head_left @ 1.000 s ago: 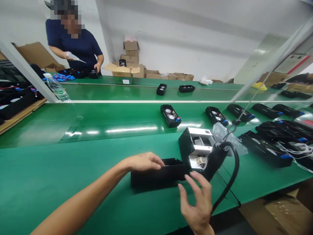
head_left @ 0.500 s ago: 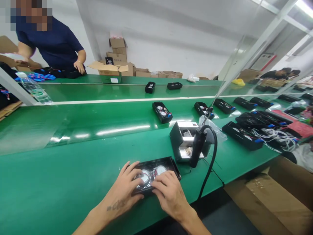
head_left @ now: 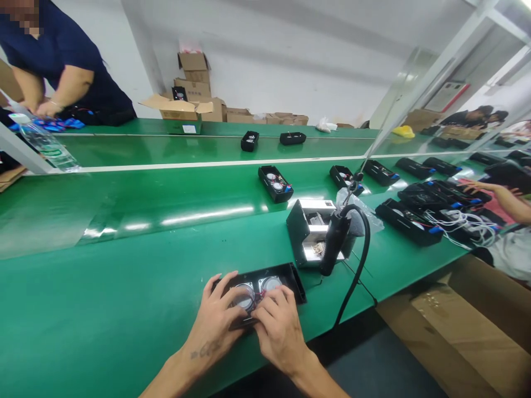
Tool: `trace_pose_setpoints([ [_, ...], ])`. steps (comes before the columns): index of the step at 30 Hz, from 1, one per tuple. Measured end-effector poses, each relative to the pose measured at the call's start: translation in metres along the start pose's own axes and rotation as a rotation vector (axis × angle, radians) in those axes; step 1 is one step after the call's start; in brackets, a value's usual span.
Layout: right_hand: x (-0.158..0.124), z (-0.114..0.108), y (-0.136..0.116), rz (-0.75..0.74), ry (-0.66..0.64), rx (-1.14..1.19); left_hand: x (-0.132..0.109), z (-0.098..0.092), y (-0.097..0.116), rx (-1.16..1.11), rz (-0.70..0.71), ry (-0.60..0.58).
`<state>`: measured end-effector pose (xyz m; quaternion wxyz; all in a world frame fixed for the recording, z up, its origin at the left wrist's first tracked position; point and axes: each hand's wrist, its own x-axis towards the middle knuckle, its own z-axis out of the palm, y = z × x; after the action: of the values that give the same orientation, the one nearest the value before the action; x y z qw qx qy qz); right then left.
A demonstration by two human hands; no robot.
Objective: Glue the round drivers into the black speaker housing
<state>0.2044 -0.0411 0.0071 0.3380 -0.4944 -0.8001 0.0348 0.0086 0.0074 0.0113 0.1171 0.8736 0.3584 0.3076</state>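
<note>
A black speaker housing [head_left: 295,281] lies on the green bench in front of me, its open side up. Two round speakers with pale backs are set in it, a left speaker [head_left: 245,297] and a right speaker [head_left: 271,283], with thin red wires [head_left: 260,295] between them. My left hand [head_left: 218,318] grips the housing's left end, fingers reaching over the left speaker and thumb at the near side. Over the near edge, by the wires, my right hand [head_left: 279,327] has its fingertips closed together; whatever they pinch is hidden.
A black cylindrical tool [head_left: 335,243] with a cable hangs before a black-and-silver box [head_left: 297,235]. Several speaker housings [head_left: 409,224] and white cables [head_left: 464,224] lie right. A water bottle [head_left: 47,145] stands left. One person [head_left: 74,61] works across the bench; another person's arm [head_left: 512,204] reaches in right.
My right fingertips have shifted slightly left along the housing, while my left hand keeps its hold. The person opposite has brought both hands together, and an arm has appeared at right.
</note>
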Motion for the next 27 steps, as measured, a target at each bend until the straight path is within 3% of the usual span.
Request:
trace_pose_setpoints([
  [8, 0.003, -0.004, 0.002, -0.041, -0.025, -0.01, 0.002, -0.005, 0.001, -0.042, -0.084, -0.184],
  [12, 0.036, -0.03, 0.013, -0.044, -0.226, 0.021, 0.027, -0.02, -0.021, -0.242, -0.192, -0.301],
  [16, 0.083, -0.051, 0.029, 0.077, -0.326, 0.066, 0.063, -0.036, -0.049, -0.543, -0.45, -0.42],
  [21, 0.114, -0.046, 0.041, 0.161, -0.361, 0.08, 0.084, -0.04, -0.066, -0.555, -0.642, -0.449],
  [27, 0.12, -0.035, 0.042, 0.213, -0.341, 0.071, 0.086, -0.036, -0.071, -0.568, -0.705, -0.462],
])
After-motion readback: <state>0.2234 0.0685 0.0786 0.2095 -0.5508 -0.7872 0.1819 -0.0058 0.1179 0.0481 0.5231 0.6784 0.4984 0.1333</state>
